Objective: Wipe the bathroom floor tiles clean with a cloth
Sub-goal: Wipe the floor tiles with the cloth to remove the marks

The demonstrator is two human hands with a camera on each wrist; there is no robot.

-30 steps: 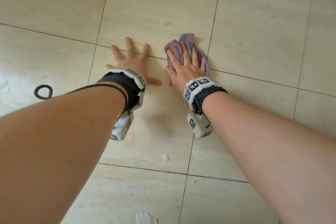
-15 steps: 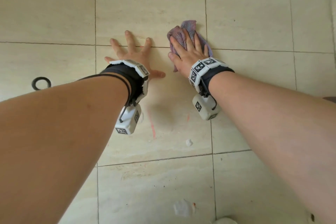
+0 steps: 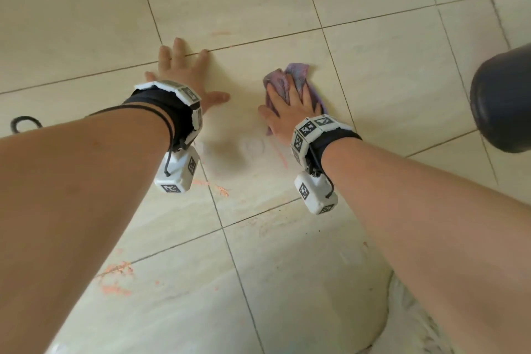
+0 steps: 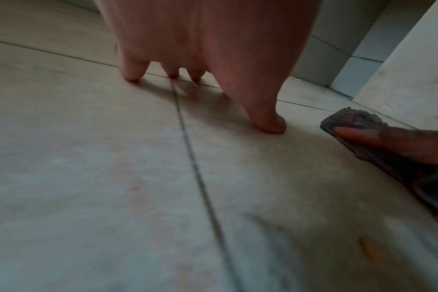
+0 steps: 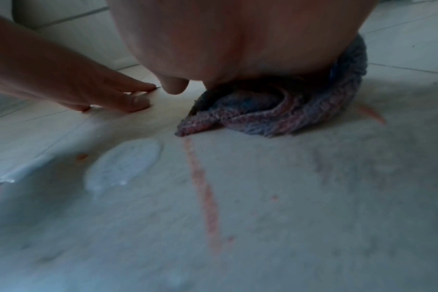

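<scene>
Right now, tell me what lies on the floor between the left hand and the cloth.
Only bare tile lies between the left hand and the cloth; the head view shows it, the left wrist view agrees. The stains sit nearer the wrists.

Head view bright, even daylight, soft shadow of my arms on floor tiles (image 3: 258, 3); grout lines bow toward frame edges. Both wrist views dim, bluish, grainy; near floor smeared by blur, my left hand (image 4: 203, 39) and right hand (image 5: 238, 39) looming dark, soft-edged. No glare.
</scene>
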